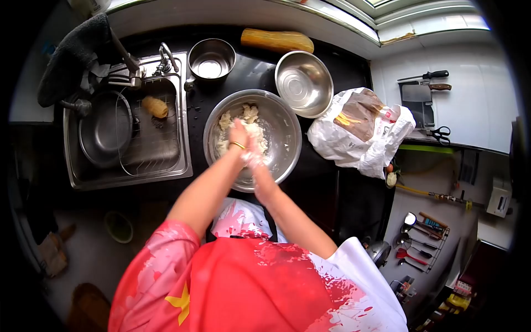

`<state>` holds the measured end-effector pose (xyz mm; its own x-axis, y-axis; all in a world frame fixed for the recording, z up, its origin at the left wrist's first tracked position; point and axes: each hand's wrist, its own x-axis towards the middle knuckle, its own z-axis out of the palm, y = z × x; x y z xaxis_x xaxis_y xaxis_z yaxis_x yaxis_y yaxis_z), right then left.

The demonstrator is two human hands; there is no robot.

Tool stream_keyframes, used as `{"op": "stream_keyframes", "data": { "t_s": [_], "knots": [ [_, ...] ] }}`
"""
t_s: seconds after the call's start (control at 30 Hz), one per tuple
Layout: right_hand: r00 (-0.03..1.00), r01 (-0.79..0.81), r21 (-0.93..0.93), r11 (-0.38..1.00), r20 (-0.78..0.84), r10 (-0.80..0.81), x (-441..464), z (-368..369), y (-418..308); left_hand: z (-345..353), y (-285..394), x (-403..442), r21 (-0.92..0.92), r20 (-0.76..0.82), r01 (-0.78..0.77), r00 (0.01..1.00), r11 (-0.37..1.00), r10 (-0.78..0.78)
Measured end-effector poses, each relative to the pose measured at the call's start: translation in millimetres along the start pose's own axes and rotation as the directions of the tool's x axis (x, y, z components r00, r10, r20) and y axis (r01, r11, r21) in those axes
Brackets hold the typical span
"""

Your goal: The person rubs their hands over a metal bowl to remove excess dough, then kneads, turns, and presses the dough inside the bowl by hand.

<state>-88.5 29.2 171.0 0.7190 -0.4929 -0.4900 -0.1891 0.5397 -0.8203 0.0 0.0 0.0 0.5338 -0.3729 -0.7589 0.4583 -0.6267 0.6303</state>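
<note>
My left hand (pixel 239 134), with a gold bangle (pixel 238 145) at the wrist, is held over a large metal bowl (pixel 289 145). Its fingers look stretched out and point away from me. Against its palm side lies my right hand (pixel 253 159), dusted white with flour; its fingers are partly hidden and blurred. Beneath and beyond both hands, clumps of pale, shaggy dough (pixel 250 114) and loose flour sit in the bowl. White smears mark the bowl's inner wall.
A second metal bowl (pixel 304 83) and a white plastic bag (pixel 354 138) stand right of the mixing bowl. Behind are a saucepan (pixel 212 58) and a long squash (pixel 276 40). The sink (pixel 160 166) at left holds a pan (pixel 105 130). Knives (pixel 417 102) hang on the right wall.
</note>
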Motion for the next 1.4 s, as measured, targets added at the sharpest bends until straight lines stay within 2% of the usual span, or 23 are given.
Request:
{"op": "stream_keyframes", "data": {
  "t_s": [0.07,0.13,0.17,0.2,0.23,0.27,0.3,0.33,0.37,0.4,0.47,0.53,0.63,0.7,0.8,0.9,0.97,1.03,1.1,1.2,1.27,1.3,1.4],
  "knots": [
    [0.999,-0.04,-0.071,0.997,-0.007,0.04,-4,-3,7,-20,10,-11,-0.553,0.096,0.09,0.994,0.828,-0.044],
    [0.999,0.023,-0.486,0.874,-0.009,-0.032,-2,-30,18,-27,17,-38,-0.483,0.216,0.138,0.976,0.865,-0.035],
    [0.996,-0.038,-0.792,0.61,-0.081,-0.043,18,-44,24,-34,22,-40,-0.413,0.326,0.145,0.945,0.899,-0.003],
    [0.988,-0.147,-0.888,0.436,-0.15,0.027,26,-43,10,-32,22,-45,-0.351,0.323,0.094,0.946,0.932,0.026],
    [0.967,-0.252,-0.94,0.23,-0.236,0.097,27,-41,-3,-28,20,-59,-0.324,0.336,0.103,0.942,0.941,0.013],
    [0.966,-0.254,-0.941,0.224,-0.235,0.107,27,-47,-2,-21,8,-68,-0.269,0.386,0.036,0.92,0.962,0.074],
    [0.977,-0.202,-0.979,0.027,-0.199,0.081,33,-56,1,-16,7,-65,-0.09,0.477,-0.001,0.878,0.996,0.044],
    [0.986,-0.144,-0.975,-0.169,-0.157,0.063,37,-60,4,4,-8,-66,-0.11,0.336,-0.203,0.914,0.973,0.229],
    [0.987,-0.137,-0.976,-0.17,-0.15,0.065,38,-52,4,19,-22,-70,-0.094,0.186,-0.395,0.895,0.914,0.406],
    [0.994,-0.075,-0.935,-0.347,-0.097,0.046,39,-40,4,6,-1,-78,-0.181,0.205,-0.099,0.969,0.979,0.136],
    [0.994,-0.002,-0.847,-0.532,-0.059,0.09,48,-37,22,8,-18,-53,-0.289,0.222,-0.018,0.971,0.957,0.085],
    [0.996,-0.029,-0.862,-0.507,-0.07,0.063,48,-39,26,14,-20,-45,-0.386,0.173,0.075,0.985,0.92,-0.008],
    [1.0,-0.005,-0.874,-0.486,-0.003,-0.005,34,-35,21,17,-12,-37,-0.408,-0.006,0.002,1.0,0.913,-0.005],
    [0.996,0.04,-0.866,-0.498,0.074,-0.048,23,-31,11,6,1,-39,-0.484,0.088,0.177,0.984,0.857,-0.154],
    [0.987,0.075,-0.895,-0.439,0.129,-0.096,10,-28,4,5,-9,-12,-0.524,0.068,0.18,0.983,0.832,-0.17],
    [0.966,0.174,-0.914,-0.365,0.231,-0.116,-18,-15,-22,-46,21,-10,-0.715,0.23,0.367,0.927,0.595,-0.295],
    [0.989,0.08,-0.936,-0.344,0.117,-0.087,-11,-25,-29,-49,26,-21,-0.683,0.232,0.288,0.957,0.671,-0.175],
    [0.983,-0.07,-0.981,0.183,-0.1,-0.157,14,-62,-10,-47,20,-43,-0.662,0.351,0.266,0.936,0.701,-0.024],
    [0.971,-0.017,-0.706,0.708,-0.182,-0.158,44,-104,19,-42,14,-64,-0.569,0.443,0.246,0.895,0.784,0.041],
    [0.949,-0.057,-0.777,0.626,-0.238,-0.209,50,-89,5,-37,21,-101,-0.462,0.545,0.265,0.838,0.846,0.035],
    [0.913,-0.262,-0.924,0.278,-0.331,-0.237,41,-56,-14,-24,21,-118,-0.486,0.488,0.232,0.872,0.843,0.041],
    [0.916,-0.259,-0.925,0.279,-0.327,-0.233,41,-53,-8,-16,20,-125,-0.488,0.426,0.184,0.904,0.853,0.048],
    [0.867,-0.087,-0.995,-0.046,-0.052,-0.496,46,-51,16,-7,11,-112,-0.626,0.349,0.19,0.935,0.756,0.054]
  ]
}}
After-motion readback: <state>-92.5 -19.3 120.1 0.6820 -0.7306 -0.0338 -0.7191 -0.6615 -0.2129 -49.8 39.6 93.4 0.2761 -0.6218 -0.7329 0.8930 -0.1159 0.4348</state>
